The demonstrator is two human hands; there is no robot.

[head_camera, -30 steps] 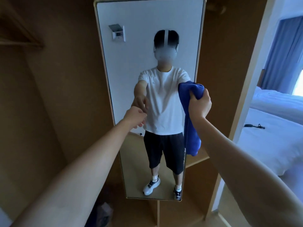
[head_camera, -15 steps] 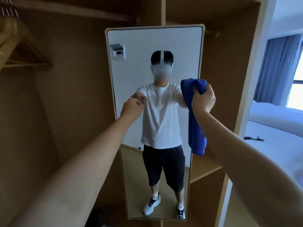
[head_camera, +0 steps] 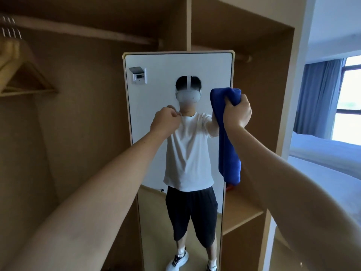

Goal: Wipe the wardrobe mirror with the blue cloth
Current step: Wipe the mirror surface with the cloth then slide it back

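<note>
Gripping the blue cloth (head_camera: 228,145) in a bunched fist, the right hand (head_camera: 237,112) holds it up against the right side of the mirror (head_camera: 175,61), about level with the reflected head, fingers curled tight round the top fold while the rest hangs straight down along the glass near the frame. That high hold looks chosen so the wipe can run downward from there. The left hand (head_camera: 166,122) is raised in front of the glass at the left, fingers curled in with nothing in them that I can see, and whether its knuckles touch the mirror I cannot tell. The mirror stands in the open wardrobe (head_camera: 254,94), with a wooden hanger (head_camera: 23,79) at the far left.
</note>
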